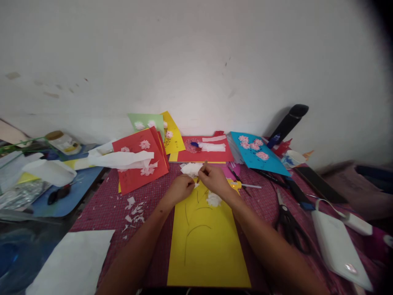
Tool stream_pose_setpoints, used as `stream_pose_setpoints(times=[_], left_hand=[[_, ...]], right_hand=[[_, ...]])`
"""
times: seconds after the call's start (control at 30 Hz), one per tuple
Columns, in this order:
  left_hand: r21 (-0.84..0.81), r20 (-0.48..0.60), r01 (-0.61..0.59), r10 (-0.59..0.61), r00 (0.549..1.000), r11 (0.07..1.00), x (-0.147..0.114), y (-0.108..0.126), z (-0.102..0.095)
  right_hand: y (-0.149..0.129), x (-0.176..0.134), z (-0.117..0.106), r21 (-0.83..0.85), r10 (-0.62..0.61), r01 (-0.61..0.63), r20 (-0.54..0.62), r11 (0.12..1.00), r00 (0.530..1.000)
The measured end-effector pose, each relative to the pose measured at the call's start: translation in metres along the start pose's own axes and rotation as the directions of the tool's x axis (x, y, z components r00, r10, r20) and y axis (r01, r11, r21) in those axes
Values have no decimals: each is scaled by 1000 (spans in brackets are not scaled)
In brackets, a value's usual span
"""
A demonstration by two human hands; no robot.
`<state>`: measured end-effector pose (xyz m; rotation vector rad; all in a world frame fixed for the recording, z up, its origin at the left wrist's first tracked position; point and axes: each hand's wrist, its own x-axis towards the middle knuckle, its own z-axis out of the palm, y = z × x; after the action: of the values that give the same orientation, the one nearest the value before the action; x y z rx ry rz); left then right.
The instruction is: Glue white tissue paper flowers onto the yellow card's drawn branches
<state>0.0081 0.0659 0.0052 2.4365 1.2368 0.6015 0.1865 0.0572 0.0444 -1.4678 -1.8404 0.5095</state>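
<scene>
A yellow sheet of paper [211, 246] with thin dark curved lines lies in front of me. Both hands work over its far end. My left hand [182, 189] is closed in a pinch, with a scrap of white tissue paper [197, 185] at its fingertips. Between the fingers of my right hand [213, 179] is a thin brownish stick [203, 166], tilted, its lower tip close to that scrap. A crumpled white tissue flower [214, 199] sits on the sheet below my right wrist. More white tissue [190, 169] is bunched just beyond my hands.
Torn tissue bits [135, 214] and a white sheet [73, 260] lie at left. Red cards [138, 164] and a blue card [260, 157] with pink flowers stand by the wall. To the right are a yellow glue gun [236, 184], black scissors [290, 223] and a white power bank [340, 248].
</scene>
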Motion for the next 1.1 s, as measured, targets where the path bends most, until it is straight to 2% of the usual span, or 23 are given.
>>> stream_pose_setpoints(times=[0.17,0.27,0.33,0.43,0.63,0.9,1.1], left_hand=[[-74,-11,21,-22,1000,997,-3,-5,-4],[-92,-120,93,-104,987,991,-4,-14,-8],[-78,-211,156,-169,963,985,-4,-21,-10],[-39,-275,223,-225,935,974,-3,-27,-12],[47,-294,239,-215,931,970,-2,-28,-11],[120,-255,217,-181,950,969,8,-24,-5],[36,-342,216,-191,920,976,6,-25,-12]], right_hand=[[-2,2,-13,89,15,-10,-52,996,999],[-1,5,-22,129,31,-21,-78,991,996],[0,6,-27,146,39,-24,-101,989,994],[2,7,-31,175,61,-39,-123,984,991],[1,7,-32,147,39,-19,-134,989,990],[4,7,-28,116,28,-13,-126,993,992],[5,7,-27,131,38,-22,-118,991,992]])
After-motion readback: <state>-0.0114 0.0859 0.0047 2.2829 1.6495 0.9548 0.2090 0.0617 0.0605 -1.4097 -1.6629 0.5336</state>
